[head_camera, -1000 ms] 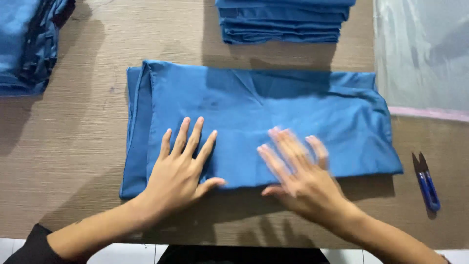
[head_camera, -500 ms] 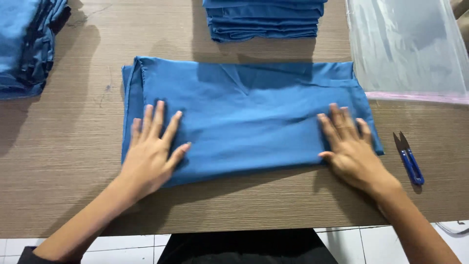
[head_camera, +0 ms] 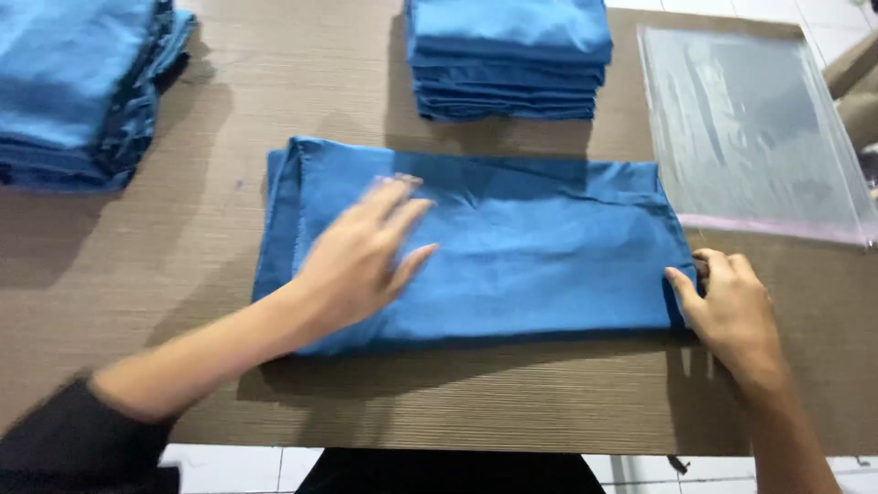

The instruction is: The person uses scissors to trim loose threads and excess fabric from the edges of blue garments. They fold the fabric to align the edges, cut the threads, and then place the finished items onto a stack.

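A folded blue cloth [head_camera: 530, 256] lies flat across the middle of the brown table [head_camera: 457, 402]. My left hand [head_camera: 361, 261] is on the cloth's left half, fingers spread and pointing to the right, blurred by motion. My right hand [head_camera: 732, 306] is at the cloth's right end, with the thumb and curled fingers pinching its lower right corner. A dark sleeve covers my left forearm near the table's front edge.
A neat stack of folded blue cloths [head_camera: 508, 64] stands at the back middle. A looser pile of blue cloth [head_camera: 78, 87] fills the back left corner. A clear plastic bag [head_camera: 750, 128] lies flat at the back right, close to the cloth's right end.
My left hand has swept right, from the cloth's left end toward its middle. My right hand has slid off the cloth's top to its right edge and closed on the corner.
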